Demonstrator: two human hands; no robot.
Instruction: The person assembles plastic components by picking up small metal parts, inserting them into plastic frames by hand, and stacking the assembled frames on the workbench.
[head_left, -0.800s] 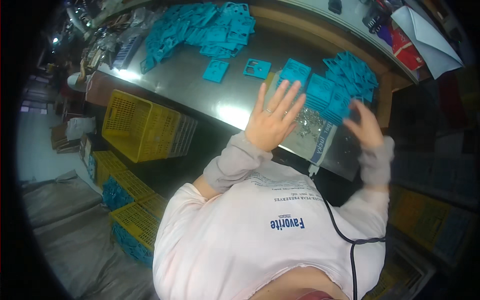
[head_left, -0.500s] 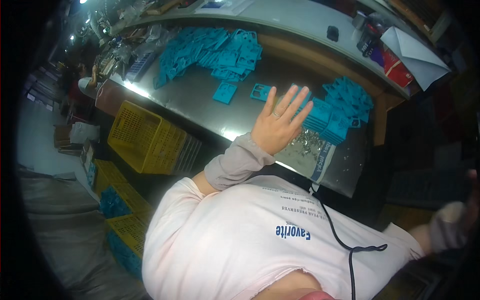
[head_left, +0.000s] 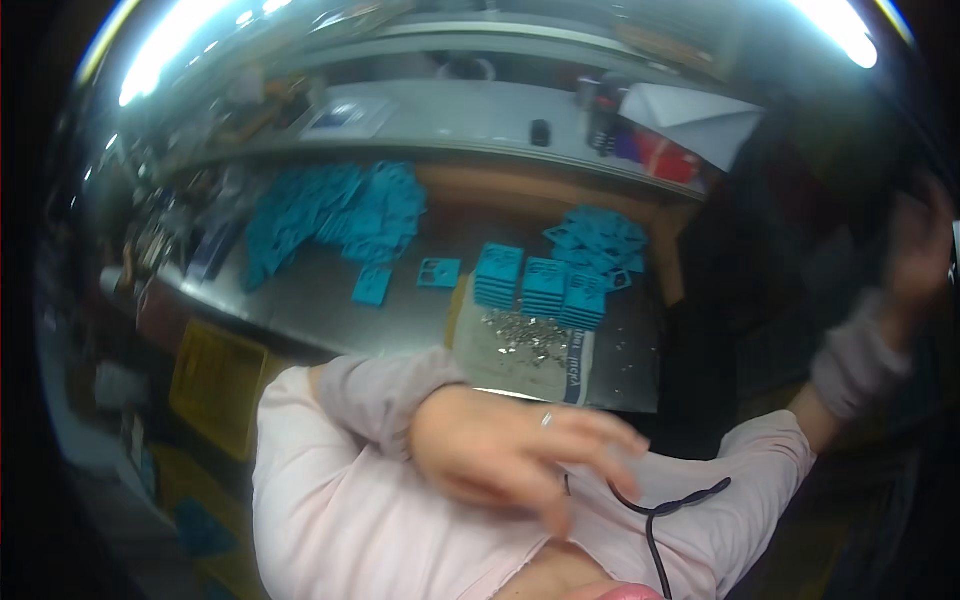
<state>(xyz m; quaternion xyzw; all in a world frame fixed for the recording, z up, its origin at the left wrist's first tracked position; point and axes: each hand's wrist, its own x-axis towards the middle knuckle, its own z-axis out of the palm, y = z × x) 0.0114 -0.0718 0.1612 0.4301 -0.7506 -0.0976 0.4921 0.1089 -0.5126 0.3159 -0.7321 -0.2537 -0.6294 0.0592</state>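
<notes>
My left hand point(head_left: 510, 445), a ring on one finger, hangs in front of my chest with its fingers apart and nothing in them. A black cord point(head_left: 655, 520) runs down my shirt just beside its fingertips. My right hand point(head_left: 920, 245) is raised at the far right rim, dim and smeared, so its fingers cannot be made out. On the bench beyond stand three neat stacks of flat blue plastic plates with cut-outs, among them a left stack point(head_left: 497, 275) and a middle stack point(head_left: 544, 287). Small shiny metal bits point(head_left: 525, 340) lie scattered on a pale sheet point(head_left: 500, 372) before them.
A large heap of blue plates point(head_left: 340, 210) lies at the bench's back left, a smaller heap point(head_left: 597, 240) at the right. Two single plates, one a flat blue plate point(head_left: 372, 285), lie between. Yellow crates point(head_left: 215, 380) stand left below the bench point(head_left: 420, 325); a shelf point(head_left: 440, 115) runs behind.
My left hand has drawn back from over the stacks to my chest. My right hand has risen at the right edge. The view has tilted up, showing more shelf and ceiling lights.
</notes>
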